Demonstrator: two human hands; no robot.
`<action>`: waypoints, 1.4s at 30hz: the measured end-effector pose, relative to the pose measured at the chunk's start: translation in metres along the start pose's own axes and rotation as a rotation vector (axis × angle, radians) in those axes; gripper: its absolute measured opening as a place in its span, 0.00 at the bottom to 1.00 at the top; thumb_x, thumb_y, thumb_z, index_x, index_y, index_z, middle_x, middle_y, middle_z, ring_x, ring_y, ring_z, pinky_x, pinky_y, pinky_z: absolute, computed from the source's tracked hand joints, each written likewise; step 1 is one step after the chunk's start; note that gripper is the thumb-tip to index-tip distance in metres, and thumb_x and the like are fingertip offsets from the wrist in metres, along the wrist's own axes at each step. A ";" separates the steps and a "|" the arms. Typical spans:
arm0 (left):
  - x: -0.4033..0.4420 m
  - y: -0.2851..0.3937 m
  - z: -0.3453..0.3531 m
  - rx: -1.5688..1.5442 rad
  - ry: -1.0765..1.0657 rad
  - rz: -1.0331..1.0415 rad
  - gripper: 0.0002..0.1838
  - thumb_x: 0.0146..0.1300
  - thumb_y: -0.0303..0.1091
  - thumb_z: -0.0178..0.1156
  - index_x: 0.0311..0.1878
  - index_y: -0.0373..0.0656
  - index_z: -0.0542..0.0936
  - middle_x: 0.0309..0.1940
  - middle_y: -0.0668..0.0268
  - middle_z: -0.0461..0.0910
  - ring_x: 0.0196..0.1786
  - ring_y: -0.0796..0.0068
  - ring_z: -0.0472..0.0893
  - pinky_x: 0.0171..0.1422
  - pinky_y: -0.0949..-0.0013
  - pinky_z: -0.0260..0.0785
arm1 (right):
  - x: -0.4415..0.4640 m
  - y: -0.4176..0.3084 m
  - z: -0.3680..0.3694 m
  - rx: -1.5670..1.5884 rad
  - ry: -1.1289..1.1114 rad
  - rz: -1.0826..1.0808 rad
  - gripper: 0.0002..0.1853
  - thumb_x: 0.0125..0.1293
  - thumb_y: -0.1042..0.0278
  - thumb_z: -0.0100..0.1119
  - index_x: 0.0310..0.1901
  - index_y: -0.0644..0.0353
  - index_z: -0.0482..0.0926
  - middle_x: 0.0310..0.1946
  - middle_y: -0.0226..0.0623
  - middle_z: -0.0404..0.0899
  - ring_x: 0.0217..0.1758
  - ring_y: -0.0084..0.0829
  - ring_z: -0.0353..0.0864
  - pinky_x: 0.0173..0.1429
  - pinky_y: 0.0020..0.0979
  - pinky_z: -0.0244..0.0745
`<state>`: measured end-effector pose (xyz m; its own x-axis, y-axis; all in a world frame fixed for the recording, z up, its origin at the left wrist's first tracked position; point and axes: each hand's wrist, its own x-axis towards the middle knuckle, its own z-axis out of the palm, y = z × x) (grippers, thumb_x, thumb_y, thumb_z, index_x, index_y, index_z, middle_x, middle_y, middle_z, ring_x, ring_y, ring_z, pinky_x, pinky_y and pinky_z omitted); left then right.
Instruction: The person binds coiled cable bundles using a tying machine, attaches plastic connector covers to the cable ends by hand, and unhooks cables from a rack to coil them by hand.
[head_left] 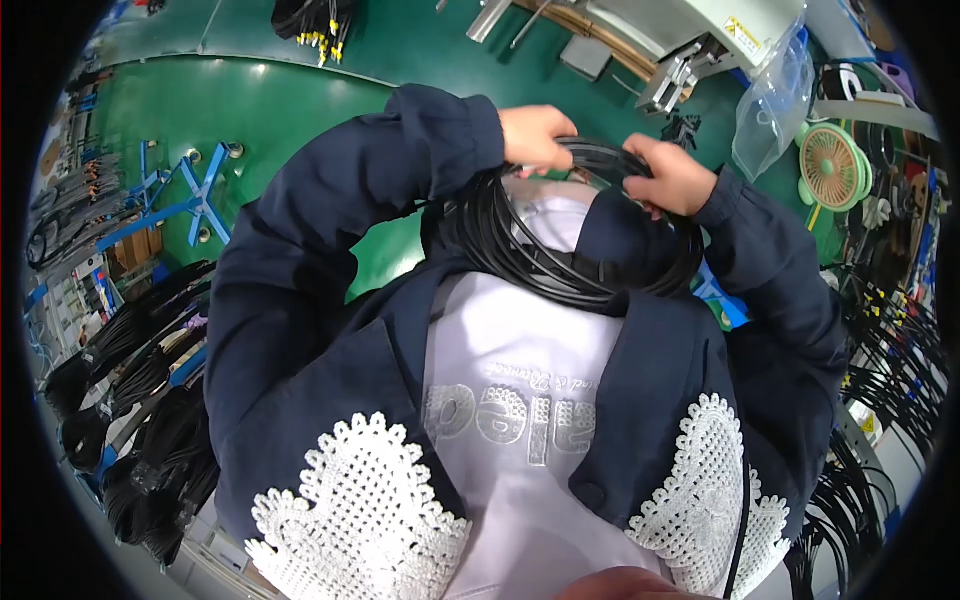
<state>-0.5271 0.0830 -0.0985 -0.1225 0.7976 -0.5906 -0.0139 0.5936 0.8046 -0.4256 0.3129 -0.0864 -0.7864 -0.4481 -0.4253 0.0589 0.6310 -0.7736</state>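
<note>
A large coil of black cable [570, 275] hangs as a loop in front of my body, its lower part resting against the light shirt and dark jacket. At the top left of the loop, my left hand [538, 140] has its fingers wrapped round the cable strands. Opposite it, at the top right, my right hand [672, 177] grips the same coil with bent fingers. A short stretch of bundled strands runs between the two hands. Some fingertips are hidden behind the cable.
A machine with a metal clamp [680, 77] stands on the green table [420, 40] ahead. To the right are a clear plastic bag [775, 100] and a green fan [834, 167]. Black cable bundles [165, 440] hang at the left. Blue metal legs [205, 195] stand on the floor.
</note>
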 end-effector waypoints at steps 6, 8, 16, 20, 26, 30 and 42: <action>-0.073 0.082 -0.066 -0.325 0.055 0.134 0.14 0.58 0.27 0.56 0.47 0.34 0.70 0.23 0.61 0.79 0.21 0.77 0.79 0.24 0.78 0.71 | 0.007 -0.105 -0.083 -0.253 0.350 -0.290 0.17 0.55 0.72 0.55 0.48 0.63 0.70 0.26 0.46 0.77 0.29 0.44 0.79 0.36 0.39 0.74; -0.104 0.097 -0.072 -0.323 -0.046 0.253 0.19 0.58 0.30 0.62 0.50 0.33 0.71 0.23 0.62 0.79 0.21 0.79 0.80 0.25 0.79 0.73 | 0.003 -0.137 -0.080 -0.526 0.579 -0.507 0.16 0.51 0.75 0.56 0.45 0.59 0.72 0.33 0.43 0.76 0.35 0.44 0.79 0.37 0.42 0.74; -0.168 0.067 -0.012 -0.576 -0.349 0.354 0.20 0.62 0.32 0.61 0.53 0.32 0.69 0.23 0.56 0.80 0.24 0.68 0.83 0.30 0.70 0.76 | 0.021 -0.169 -0.041 -0.861 0.636 -1.031 0.19 0.50 0.68 0.57 0.46 0.60 0.77 0.26 0.31 0.65 0.27 0.29 0.71 0.30 0.31 0.69; -0.188 0.046 0.016 -0.685 -0.065 0.325 0.14 0.64 0.29 0.59 0.49 0.35 0.70 0.25 0.56 0.81 0.25 0.69 0.83 0.30 0.72 0.76 | 0.041 -0.177 -0.037 -0.382 0.227 -0.916 0.26 0.47 0.68 0.68 0.52 0.59 0.75 0.34 0.36 0.74 0.39 0.39 0.75 0.46 0.37 0.69; -0.212 0.014 0.041 -0.701 -0.073 0.241 0.22 0.61 0.28 0.62 0.56 0.33 0.69 0.33 0.51 0.83 0.33 0.63 0.85 0.38 0.69 0.80 | 0.067 -0.175 -0.043 -0.044 0.138 -0.775 0.15 0.64 0.66 0.59 0.50 0.63 0.76 0.44 0.37 0.78 0.50 0.30 0.76 0.56 0.30 0.69; -0.222 0.001 0.060 -0.851 -0.052 0.317 0.24 0.62 0.28 0.62 0.59 0.32 0.67 0.40 0.48 0.82 0.41 0.60 0.85 0.45 0.65 0.79 | 0.068 -0.153 -0.046 0.207 0.156 -0.405 0.14 0.69 0.61 0.54 0.41 0.67 0.79 0.34 0.32 0.80 0.41 0.22 0.77 0.50 0.27 0.71; -0.189 0.018 0.103 -1.029 0.089 0.406 0.25 0.63 0.26 0.60 0.62 0.36 0.65 0.43 0.52 0.81 0.44 0.65 0.84 0.49 0.67 0.78 | 0.068 -0.119 -0.014 0.377 0.001 -0.591 0.20 0.57 0.68 0.68 0.47 0.62 0.71 0.51 0.34 0.72 0.58 0.29 0.71 0.67 0.34 0.62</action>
<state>-0.4023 -0.0458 0.0210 -0.3749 0.8777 -0.2985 -0.7690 -0.1146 0.6289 -0.4944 0.2167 -0.0168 -0.7526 -0.6480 0.1174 -0.1695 0.0184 -0.9854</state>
